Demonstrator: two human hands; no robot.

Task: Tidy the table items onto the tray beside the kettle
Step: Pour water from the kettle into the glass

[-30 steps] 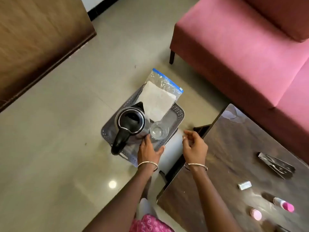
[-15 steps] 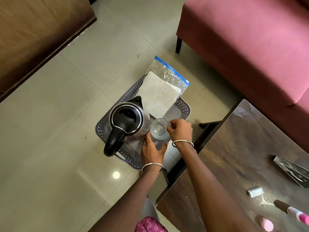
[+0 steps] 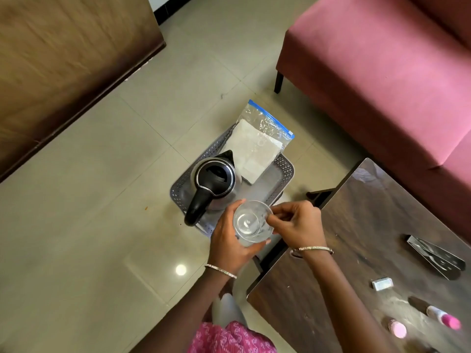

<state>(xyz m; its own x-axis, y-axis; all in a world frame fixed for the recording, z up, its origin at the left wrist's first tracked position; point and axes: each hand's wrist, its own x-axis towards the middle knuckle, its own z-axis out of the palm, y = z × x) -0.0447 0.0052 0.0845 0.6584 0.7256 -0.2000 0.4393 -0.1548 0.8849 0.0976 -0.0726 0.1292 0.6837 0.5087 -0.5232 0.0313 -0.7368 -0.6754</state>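
While my left hand [image 3: 230, 240] wraps the upright glass [image 3: 251, 221] and my right hand [image 3: 297, 222] pinches its rim, the tray [image 3: 285, 169] lies just ahead, seemingly below.

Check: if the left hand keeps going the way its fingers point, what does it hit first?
Likely the kettle. The left hand, wrapped around the glass, points up-frame toward the kettle's body and black handle on the tray. Depth is unclear; the hand may be higher.

light: bright, even | glare: round spot on floor [image 3: 180, 269] | blur: cabinet [image 3: 63, 59] smeared | edges: bowed
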